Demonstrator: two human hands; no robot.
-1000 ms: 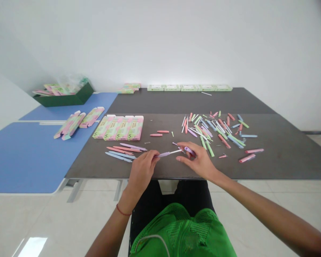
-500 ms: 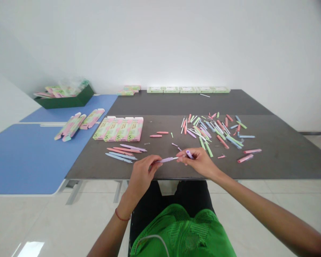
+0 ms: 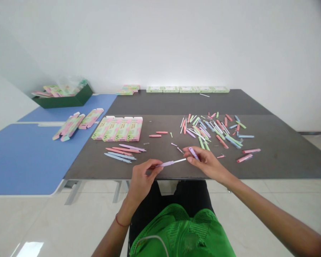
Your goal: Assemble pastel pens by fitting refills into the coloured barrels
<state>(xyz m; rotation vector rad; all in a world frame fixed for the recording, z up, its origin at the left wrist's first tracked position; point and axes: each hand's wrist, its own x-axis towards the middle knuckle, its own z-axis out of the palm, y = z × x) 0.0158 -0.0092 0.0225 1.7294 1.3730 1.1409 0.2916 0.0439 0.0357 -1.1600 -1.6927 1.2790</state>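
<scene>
Green mesh garment [image 3: 176, 232]: I am seeing it nearest my camera, below the table edge.
Left hand [image 3: 142, 178]: thumb and fingers are pinching a purple pen barrel [image 3: 168, 164] just above the table's near edge.
White refill [image 3: 180, 160]: it is sticking out of that barrel, pointing toward the other hand.
Right hand [image 3: 207, 163]: its fingers are curling around a purple tube [image 3: 194, 153]; I cannot tell whether the thumb is touching the refill's tip.
Pens [image 3: 122, 154]: purple, pink and blue ones are lying side by side, left of the hands.
Small purple parts [image 3: 180, 150]: they are resting just beyond the hands.
Heap of pen parts [image 3: 211, 130]: it is spreading beyond the right hand.
Cartons [image 3: 134, 129]: four are lying in an overlapping row, each showing a "5".
Green tray [image 3: 64, 102]: it is sitting far left, holding more packaging.
Pale green boxes [image 3: 187, 89]: five are lining the far edge.
</scene>
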